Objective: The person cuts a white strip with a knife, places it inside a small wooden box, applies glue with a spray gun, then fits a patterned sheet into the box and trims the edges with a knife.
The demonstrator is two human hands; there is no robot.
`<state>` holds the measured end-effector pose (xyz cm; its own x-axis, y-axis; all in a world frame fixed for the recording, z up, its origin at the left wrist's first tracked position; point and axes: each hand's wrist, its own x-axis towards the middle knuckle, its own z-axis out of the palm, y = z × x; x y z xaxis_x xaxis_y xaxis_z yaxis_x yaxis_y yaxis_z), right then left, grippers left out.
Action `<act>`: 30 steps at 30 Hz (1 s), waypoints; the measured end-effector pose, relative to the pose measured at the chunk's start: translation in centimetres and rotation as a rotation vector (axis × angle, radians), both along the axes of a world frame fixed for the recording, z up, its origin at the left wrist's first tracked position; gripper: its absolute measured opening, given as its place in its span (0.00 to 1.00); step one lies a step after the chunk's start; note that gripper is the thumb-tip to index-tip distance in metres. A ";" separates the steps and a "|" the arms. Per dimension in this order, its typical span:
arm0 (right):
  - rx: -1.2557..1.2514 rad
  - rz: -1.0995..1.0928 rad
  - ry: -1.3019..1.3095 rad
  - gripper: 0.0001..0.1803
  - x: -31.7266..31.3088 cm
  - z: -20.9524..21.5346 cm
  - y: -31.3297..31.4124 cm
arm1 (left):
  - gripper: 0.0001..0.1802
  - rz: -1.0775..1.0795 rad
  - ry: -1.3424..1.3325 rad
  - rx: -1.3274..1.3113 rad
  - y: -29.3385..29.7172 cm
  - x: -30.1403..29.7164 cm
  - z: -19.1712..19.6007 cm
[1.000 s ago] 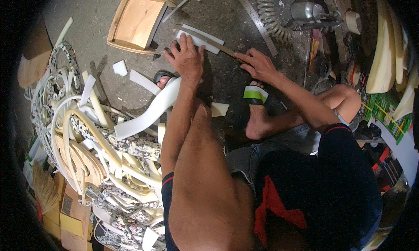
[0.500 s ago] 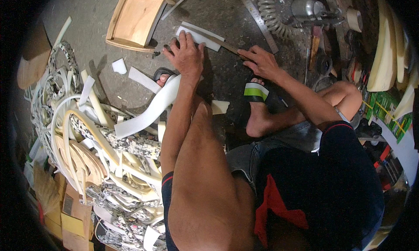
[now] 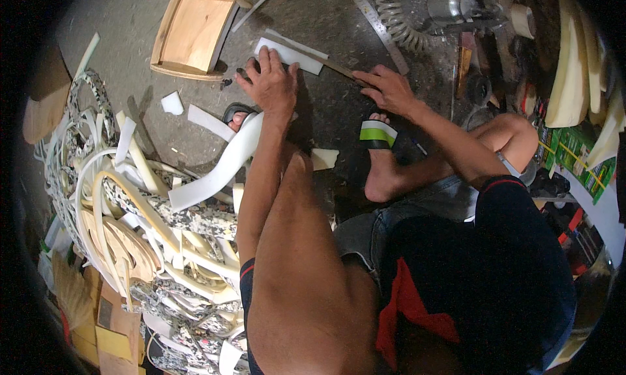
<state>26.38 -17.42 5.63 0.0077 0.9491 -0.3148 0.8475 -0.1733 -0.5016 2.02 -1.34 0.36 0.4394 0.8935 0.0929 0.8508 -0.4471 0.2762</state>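
Note:
My left hand (image 3: 270, 87) lies with fingers spread on a flat white foam piece (image 3: 300, 59) on the floor, pressing it down. A narrow white foam strip (image 3: 295, 43) runs along the far edge of that piece. My right hand (image 3: 390, 91) is closed round the near end of a long, thin knife (image 3: 339, 67). Its blade reaches left to the foam, between the strip and the larger piece; the handle is mostly hidden by my fingers. A long curved white foam sheet (image 3: 222, 163) passes beside my left forearm.
A shallow wooden tray-like frame (image 3: 194, 33) lies at the far left. A metal ruler (image 3: 378, 26), a coiled hose (image 3: 399, 23) and a spray gun (image 3: 453, 9) lie at the far right. Foam offcuts (image 3: 163, 225) heap up on the left. My sandalled feet flank the work.
The knife has been drawn to the right along the foam, so less of its blade overlaps the piece. My left hand stays on the foam. The whole view has shifted slightly.

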 end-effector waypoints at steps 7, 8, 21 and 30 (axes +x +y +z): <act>0.005 0.009 -0.025 0.27 0.2 -0.3 -0.5 | 0.34 -0.011 0.011 0.015 0.0 0.1 0.1; 0.016 0.001 -0.021 0.26 0.1 -0.4 -0.1 | 0.34 -0.008 0.011 0.015 0.0 0.1 0.1; -0.145 -0.185 0.178 0.27 5.9 2.3 -4.2 | 0.34 -0.018 -0.019 -0.041 0.1 -0.1 1.2; 0.064 -0.228 -0.197 0.30 5.0 3.9 -2.6 | 0.23 -0.442 -0.001 0.013 2.8 -0.9 -0.2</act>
